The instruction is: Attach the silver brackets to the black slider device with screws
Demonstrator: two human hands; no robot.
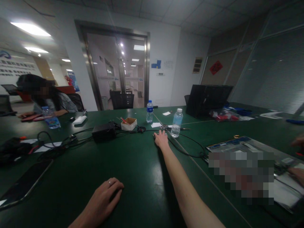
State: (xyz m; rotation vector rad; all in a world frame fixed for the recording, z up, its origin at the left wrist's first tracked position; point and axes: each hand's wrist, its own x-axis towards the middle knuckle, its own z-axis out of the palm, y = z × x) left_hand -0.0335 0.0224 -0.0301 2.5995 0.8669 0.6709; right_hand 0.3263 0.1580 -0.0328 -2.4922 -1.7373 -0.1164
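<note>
Right hand (161, 139) stretched far out over the dark green bench (133, 167), palm down, fingers (159, 133) resting by a small dark object (154, 136), too small to tell what, and just short of a small circuit board (163, 127), can't tell if touching. Long reach looks needed since the board sits toward the far edge of the bench. Left hand (102, 198) lies curled and empty near the near edge, ring (110, 182) on one finger. Hands well apart, neither clamped on anything. Black cable (187, 151) loops right of the right hand toward a flat tray (228, 145), probably routed to it, partly hidden by a pixelated patch. Two water bottles near the board: one clear (177, 123) just beside the fingers, one blue-labelled (149, 111) further back. Two white paper slips (156, 125) nearby. One cardboard box (129, 124) with a red-handled tool, one black power brick (104, 132) left of it, cords bunched there. One black phone (23, 183) at the left edge. One black laptop (209, 99) far right. Seated person (45, 98) at far left, another person's two hands (298, 141) at the right edge
</note>
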